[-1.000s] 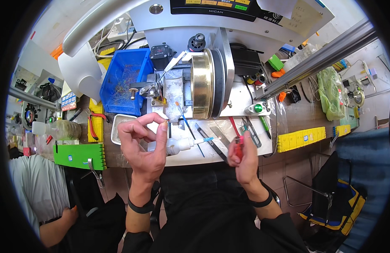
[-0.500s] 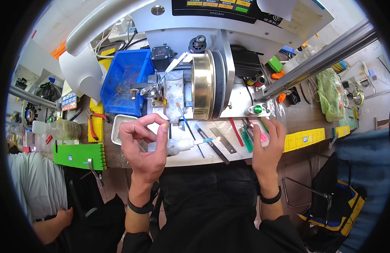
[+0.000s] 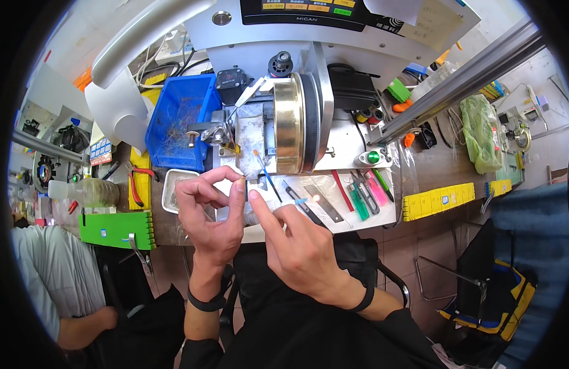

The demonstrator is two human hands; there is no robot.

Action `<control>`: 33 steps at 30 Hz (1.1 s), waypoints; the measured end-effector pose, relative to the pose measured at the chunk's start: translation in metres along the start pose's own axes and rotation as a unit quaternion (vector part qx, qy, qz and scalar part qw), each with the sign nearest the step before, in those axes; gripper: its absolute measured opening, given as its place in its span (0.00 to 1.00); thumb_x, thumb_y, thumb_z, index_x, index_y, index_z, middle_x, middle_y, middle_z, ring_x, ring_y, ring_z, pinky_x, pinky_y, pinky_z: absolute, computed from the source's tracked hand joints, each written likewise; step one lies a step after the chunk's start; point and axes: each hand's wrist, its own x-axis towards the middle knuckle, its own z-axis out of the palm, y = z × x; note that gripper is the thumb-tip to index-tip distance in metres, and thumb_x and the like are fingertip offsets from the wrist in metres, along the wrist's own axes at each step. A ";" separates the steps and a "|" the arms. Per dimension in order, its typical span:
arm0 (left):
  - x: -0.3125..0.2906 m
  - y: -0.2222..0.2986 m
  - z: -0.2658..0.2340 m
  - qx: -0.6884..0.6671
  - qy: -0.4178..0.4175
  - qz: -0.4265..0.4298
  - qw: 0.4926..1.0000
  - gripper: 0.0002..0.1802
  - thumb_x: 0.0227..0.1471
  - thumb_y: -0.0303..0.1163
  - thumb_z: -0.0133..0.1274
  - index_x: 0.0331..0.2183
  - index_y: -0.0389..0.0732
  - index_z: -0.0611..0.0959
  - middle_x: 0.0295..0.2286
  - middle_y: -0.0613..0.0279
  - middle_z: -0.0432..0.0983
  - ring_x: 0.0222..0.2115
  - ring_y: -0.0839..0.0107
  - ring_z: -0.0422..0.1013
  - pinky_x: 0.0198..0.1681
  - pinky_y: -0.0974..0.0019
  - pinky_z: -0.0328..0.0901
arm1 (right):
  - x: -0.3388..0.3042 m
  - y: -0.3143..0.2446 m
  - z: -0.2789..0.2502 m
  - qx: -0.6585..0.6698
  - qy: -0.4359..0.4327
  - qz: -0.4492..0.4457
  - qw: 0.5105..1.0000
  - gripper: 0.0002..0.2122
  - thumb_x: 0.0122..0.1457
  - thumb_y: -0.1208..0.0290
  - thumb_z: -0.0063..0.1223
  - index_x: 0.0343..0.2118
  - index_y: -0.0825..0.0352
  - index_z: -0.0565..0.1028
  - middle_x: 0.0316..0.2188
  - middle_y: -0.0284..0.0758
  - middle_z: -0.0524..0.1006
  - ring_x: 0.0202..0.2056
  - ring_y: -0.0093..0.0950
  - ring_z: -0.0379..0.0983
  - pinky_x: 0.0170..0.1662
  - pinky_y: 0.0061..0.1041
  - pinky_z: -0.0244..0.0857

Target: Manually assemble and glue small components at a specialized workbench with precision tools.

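My right hand has left the coloured tools on the counter, empty, forefinger meeting my left hand, which pinches a thin wire.

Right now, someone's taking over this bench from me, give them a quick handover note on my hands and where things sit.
Left hand: raised before the winding machine, thumb and forefinger pinching something too fine to make out.
Right hand: empty as far as shows, forefinger tip beside the left fingertips.
Tools: red and green hand tools lie on the work plate at right; the small metal tray sits left of the hands, below the blue bin.
What is done or left cannot be told from this view.
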 end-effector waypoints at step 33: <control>-0.001 -0.015 -0.010 -0.077 -0.040 -0.026 0.996 0.20 0.53 0.14 0.57 0.35 0.41 0.61 0.35 0.50 0.79 0.19 0.85 0.65 0.25 0.81 0.61 | -0.064 0.052 -0.045 0.417 0.195 0.286 0.840 0.17 0.63 0.71 0.57 0.49 0.77 0.69 0.30 0.47 0.79 0.25 0.30 0.79 0.30 0.26 0.75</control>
